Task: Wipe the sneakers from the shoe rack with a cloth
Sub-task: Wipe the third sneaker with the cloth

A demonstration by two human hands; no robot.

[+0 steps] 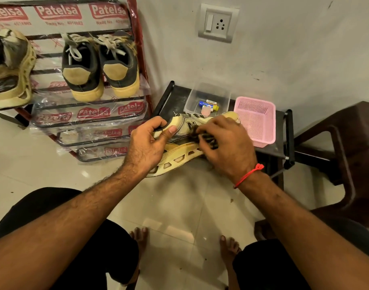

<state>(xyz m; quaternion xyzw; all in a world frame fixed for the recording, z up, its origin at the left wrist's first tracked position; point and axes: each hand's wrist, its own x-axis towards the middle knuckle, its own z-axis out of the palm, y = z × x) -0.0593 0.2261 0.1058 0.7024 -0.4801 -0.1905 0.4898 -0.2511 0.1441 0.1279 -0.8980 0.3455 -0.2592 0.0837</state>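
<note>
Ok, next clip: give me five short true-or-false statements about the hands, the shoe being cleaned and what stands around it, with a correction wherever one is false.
1. The left hand grips the cream-yellow sneaker at one end. True.
2. The right hand holds a dark crumpled cloth against the sneaker's side. True.
3. The pink perforated plastic basket sits on the red metal shoe rack. False: it sits on the low black stand by the wall.
4. The pair of dark sneakers with tan heels lies on the floor. False: it rests on the rack.
5. A red thread circles the left wrist. False: the right wrist.
</note>
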